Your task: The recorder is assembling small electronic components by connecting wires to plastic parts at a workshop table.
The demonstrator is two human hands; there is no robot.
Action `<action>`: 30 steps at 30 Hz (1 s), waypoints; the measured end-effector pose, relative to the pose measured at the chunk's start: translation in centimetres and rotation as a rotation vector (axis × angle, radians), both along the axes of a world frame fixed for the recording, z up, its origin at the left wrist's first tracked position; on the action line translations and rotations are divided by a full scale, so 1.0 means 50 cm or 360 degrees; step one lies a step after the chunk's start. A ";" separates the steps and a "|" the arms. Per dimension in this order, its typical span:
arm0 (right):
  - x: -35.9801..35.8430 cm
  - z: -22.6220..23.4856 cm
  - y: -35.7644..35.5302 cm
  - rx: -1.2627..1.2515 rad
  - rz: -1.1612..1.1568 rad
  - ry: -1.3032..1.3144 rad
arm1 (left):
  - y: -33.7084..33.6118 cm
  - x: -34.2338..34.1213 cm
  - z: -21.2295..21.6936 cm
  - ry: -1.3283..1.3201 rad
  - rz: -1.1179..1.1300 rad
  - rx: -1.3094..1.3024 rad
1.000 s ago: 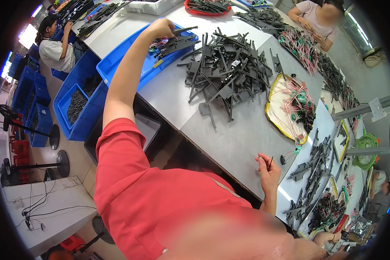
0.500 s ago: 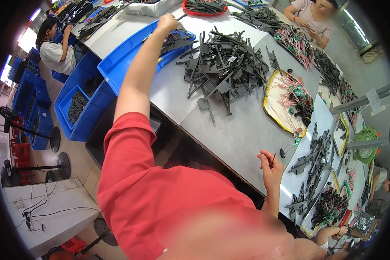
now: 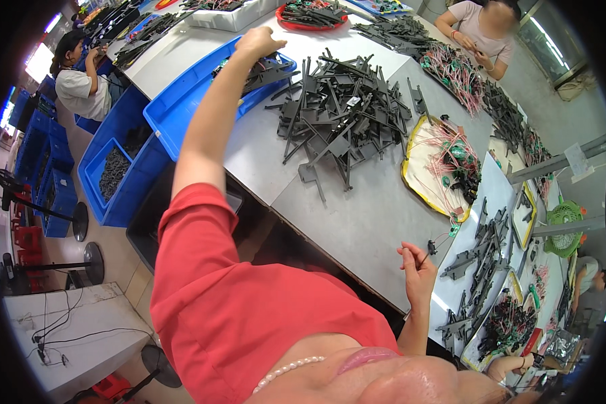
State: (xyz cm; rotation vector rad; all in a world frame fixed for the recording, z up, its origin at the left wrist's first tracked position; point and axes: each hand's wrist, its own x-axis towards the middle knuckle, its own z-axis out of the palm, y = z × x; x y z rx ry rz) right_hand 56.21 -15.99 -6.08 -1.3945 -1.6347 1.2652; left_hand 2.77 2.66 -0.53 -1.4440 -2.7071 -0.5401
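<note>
My left arm reaches over the blue tray, and my left hand hovers above the dark plastic parts at its far end. Its fingers stretch out with nothing visible in them. Low on the right, by the table's front edge, my right hand is closed in a pinch around a thin dark stick, whose exact kind is too small to make out. Just beyond those fingertips lies a small black component on wires. A large heap of black plastic brackets covers the middle of the table.
A yellow-rimmed cream tray with wired green circuit boards lies right of the heap. More black brackets line the right side. A large blue bin stands at the left table edge. Co-workers sit at far left and far right.
My left hand has come slightly down, and its fingers now stretch out; the thin piece by them is no longer visible. My right hand has shifted slightly down, still pinching the stick.
</note>
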 end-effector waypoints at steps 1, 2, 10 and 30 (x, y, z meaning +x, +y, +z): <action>0.001 0.006 0.005 0.0023 0.0090 -0.0025 | -0.056 0.000 0.033 -0.0075 -0.0225 0.0243; -0.002 0.017 0.007 0.0051 0.0138 0.0168 | -0.114 0.032 0.072 -0.0113 -0.0515 0.0561; -0.104 0.316 0.009 0.1216 0.0914 0.1033 | -0.373 0.491 0.240 -0.1343 -0.2595 0.1513; 0.012 0.182 -0.046 0.1811 0.1009 0.0129 | -0.006 0.329 0.024 0.0524 -0.1132 0.1247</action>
